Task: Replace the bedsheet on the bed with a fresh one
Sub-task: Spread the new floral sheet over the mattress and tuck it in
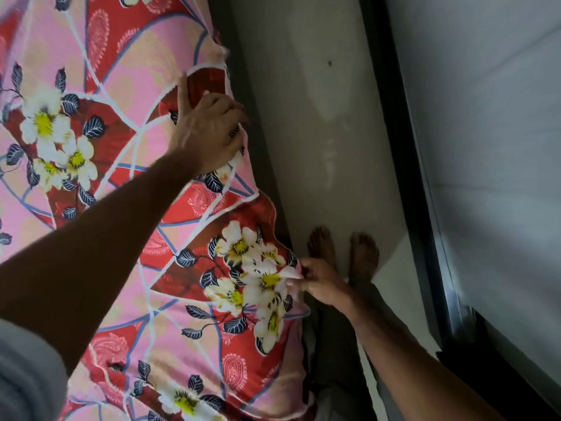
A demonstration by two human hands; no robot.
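A pink and red floral bedsheet (127, 183), printed with white flowers and dark blue leaves, covers the bed and fills the left half of the view, its edge hanging down the bed's side toward the floor. The left hand (206, 132) lies on the sheet at the bed's edge, forefinger stretched flat along the fabric while the other fingers curl over the edge and bunch cloth there, so its grip is closed on the sheet. Lower down, the right hand (315, 284) pinches a fold of the same sheet's edge between thumb and fingertips, beside a cluster of white flowers (the cloth gathers into small creases at the pinch). A grey sleeve (27, 372) shows at the lower left corner. The person's two bare feet (343, 253) stand on the pale floor (328, 117), just beside the bed, with grey trouser legs (337, 354) below them in the view. To the right of the floor runs a dark frame (403, 165), and past it a pale grey surface (485, 117).
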